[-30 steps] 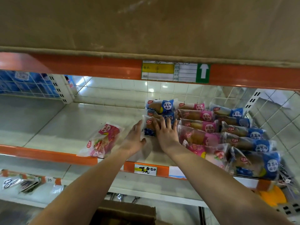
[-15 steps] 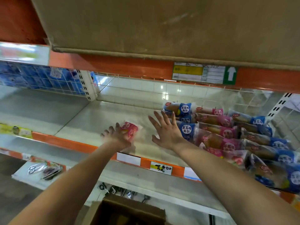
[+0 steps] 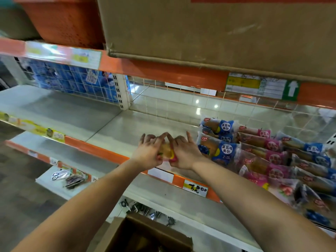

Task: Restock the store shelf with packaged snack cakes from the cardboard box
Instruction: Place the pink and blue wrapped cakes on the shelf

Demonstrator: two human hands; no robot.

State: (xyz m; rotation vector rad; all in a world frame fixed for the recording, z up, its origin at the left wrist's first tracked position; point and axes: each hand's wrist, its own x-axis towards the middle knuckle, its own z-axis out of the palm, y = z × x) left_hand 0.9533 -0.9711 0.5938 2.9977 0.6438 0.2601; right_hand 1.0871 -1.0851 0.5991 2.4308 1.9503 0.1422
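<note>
Both hands meet above the front edge of the grey shelf (image 3: pixel 127 128). My left hand (image 3: pixel 150 154) and my right hand (image 3: pixel 183 154) hold one pink-wrapped snack cake (image 3: pixel 167 151) between them, gripping it from either side; most of the packet is hidden by my fingers. To the right lies a stack of blue-label snack cakes (image 3: pixel 221 141) and rows of pink-label snack cakes (image 3: pixel 263 153). The open cardboard box (image 3: pixel 145 235) stands below, at the bottom edge of the view.
A big cardboard carton (image 3: pixel 218 33) and an orange plastic basket (image 3: pixel 60 20) sit on the shelf above. A wire grid (image 3: pixel 76 82) with blue packages behind it backs the left bay. Small packaged items (image 3: pixel 71 179) hang on the lower shelf at left.
My left hand has carried the pink packet rightwards from the bare shelf. My right hand has left the stack and closed on the same packet. The camera has swung left.
</note>
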